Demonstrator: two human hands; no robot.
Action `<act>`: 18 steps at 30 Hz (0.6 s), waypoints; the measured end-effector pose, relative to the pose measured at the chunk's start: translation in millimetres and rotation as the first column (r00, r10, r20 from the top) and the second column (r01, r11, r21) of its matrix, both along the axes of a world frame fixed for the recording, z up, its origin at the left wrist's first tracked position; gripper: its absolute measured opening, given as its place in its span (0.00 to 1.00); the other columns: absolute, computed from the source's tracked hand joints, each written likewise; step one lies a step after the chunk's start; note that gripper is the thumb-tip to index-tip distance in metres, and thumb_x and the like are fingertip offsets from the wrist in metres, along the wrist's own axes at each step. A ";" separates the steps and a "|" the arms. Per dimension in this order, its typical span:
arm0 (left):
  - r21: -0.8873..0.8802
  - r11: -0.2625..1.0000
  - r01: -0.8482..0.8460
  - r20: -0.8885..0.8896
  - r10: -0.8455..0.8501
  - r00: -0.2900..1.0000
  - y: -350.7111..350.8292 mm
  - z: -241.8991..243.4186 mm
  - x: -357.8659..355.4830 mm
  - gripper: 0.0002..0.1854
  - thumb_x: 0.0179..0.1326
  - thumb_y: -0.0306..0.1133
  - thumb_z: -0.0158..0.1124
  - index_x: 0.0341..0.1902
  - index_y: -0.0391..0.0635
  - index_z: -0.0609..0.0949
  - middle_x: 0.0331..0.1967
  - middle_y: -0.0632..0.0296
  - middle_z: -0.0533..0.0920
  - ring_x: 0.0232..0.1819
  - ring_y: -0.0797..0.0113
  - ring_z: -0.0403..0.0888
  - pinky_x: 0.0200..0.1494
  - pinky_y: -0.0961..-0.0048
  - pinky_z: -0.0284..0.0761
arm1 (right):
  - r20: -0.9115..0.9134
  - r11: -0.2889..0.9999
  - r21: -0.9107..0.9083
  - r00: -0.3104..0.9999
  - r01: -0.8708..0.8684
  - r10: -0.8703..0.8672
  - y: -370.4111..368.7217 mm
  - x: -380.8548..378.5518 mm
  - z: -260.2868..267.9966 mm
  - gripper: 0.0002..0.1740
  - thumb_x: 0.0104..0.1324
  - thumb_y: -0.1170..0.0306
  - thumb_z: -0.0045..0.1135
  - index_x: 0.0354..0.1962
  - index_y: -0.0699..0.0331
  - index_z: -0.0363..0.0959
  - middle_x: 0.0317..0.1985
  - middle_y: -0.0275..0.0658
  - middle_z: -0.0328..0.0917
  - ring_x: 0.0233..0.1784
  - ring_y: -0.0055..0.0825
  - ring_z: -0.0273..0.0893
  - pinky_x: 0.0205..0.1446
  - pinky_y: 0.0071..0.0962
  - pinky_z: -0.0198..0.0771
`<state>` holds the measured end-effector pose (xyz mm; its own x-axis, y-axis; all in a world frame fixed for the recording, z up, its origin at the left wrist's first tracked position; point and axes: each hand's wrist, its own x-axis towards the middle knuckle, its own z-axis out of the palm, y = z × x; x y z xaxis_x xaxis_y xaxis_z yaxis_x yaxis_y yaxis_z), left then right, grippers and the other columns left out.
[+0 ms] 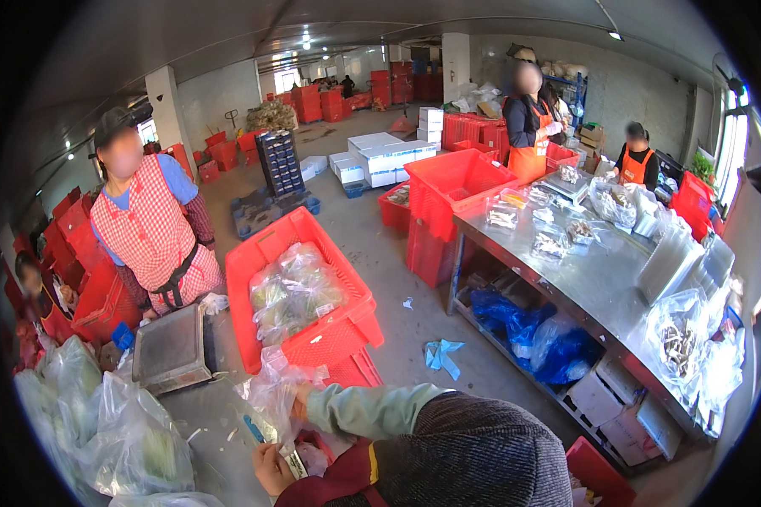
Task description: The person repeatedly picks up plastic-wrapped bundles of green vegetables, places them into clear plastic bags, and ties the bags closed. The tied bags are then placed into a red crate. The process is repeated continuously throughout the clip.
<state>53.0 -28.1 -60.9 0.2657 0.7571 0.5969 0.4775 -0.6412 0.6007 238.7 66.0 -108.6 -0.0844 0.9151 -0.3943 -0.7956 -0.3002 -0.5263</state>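
Before me, my right hand (299, 400), in a pale green sleeve, grips a clear plastic bag (278, 380) near the red crate. Lower down, my left hand (273, 468) lies at a narrow pale strip or plate (295, 464); whether it grips this is unclear. A blue-handled object (253, 428) is beside the bag. The red crate (234, 298) holds several clear bags of greens (292, 285). To its left, a metal-topped scale (170, 345) sits on the table (212, 418). Large plastic bags of green produce (133, 437) stand at the lower left.
A co-worker in a checked apron (155, 234) stands across the table. On the right, a steel table (609, 272) bears mushroom packs, with two co-workers in orange aprons behind it. Stacked red crates (456, 180) stand at its end; a blue scrap (442, 356) lies on the floor.
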 end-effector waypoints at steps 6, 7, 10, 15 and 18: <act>-0.420 0.861 0.286 0.491 -0.050 0.870 -4.1 -10.0 -14.3 0.09 0.58 0.23 0.49 0.39 0.36 0.77 0.21 0.61 0.75 0.27 0.73 0.73 0.32 0.79 0.69 | 0.048 0.977 -0.005 0.976 -0.215 0.215 -12.8 -9.0 14.0 0.19 0.60 0.52 0.47 0.35 0.59 0.71 0.31 0.36 0.77 0.24 0.28 0.73 0.27 0.27 0.67; -0.429 0.839 0.335 0.539 -0.060 0.840 -1.1 -14.3 -16.2 0.10 0.59 0.24 0.49 0.42 0.36 0.76 0.21 0.61 0.75 0.26 0.73 0.73 0.33 0.78 0.69 | 0.049 0.957 -0.041 0.956 -0.286 0.288 -12.3 -12.4 14.3 0.21 0.60 0.50 0.46 0.36 0.59 0.71 0.31 0.36 0.76 0.24 0.29 0.73 0.28 0.27 0.67; -0.430 0.762 0.484 0.595 -0.164 0.787 -1.4 -27.2 -21.6 0.14 0.61 0.27 0.49 0.50 0.36 0.72 0.19 0.60 0.75 0.24 0.73 0.73 0.33 0.77 0.71 | 0.082 0.951 -0.111 0.951 -0.289 0.299 -10.9 -24.6 11.7 0.23 0.58 0.48 0.46 0.35 0.60 0.71 0.29 0.36 0.75 0.23 0.30 0.71 0.28 0.26 0.66; -0.469 0.710 0.526 0.704 -0.059 0.707 -20.9 -20.6 -28.8 0.20 0.62 0.27 0.47 0.57 0.36 0.65 0.17 0.60 0.74 0.23 0.71 0.73 0.33 0.76 0.72 | 0.148 0.912 -0.034 0.900 -0.409 0.410 -7.8 -41.2 7.0 0.15 0.56 0.56 0.46 0.26 0.60 0.70 0.23 0.34 0.71 0.25 0.28 0.70 0.29 0.33 0.69; -0.427 0.732 0.531 0.733 -0.063 0.677 -27.4 1.0 -30.6 0.20 0.61 0.26 0.47 0.58 0.37 0.65 0.16 0.61 0.73 0.22 0.71 0.72 0.32 0.76 0.71 | 0.404 0.874 0.033 0.806 -0.484 0.432 -8.1 -51.1 5.1 0.13 0.56 0.59 0.47 0.25 0.61 0.70 0.22 0.36 0.71 0.24 0.28 0.71 0.26 0.31 0.69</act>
<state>22.4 -55.5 -59.9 0.2772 0.9423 0.1877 -0.3235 -0.0925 0.9417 187.6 57.9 -103.5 -0.3776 0.8511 -0.3648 -0.3178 -0.4892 -0.8122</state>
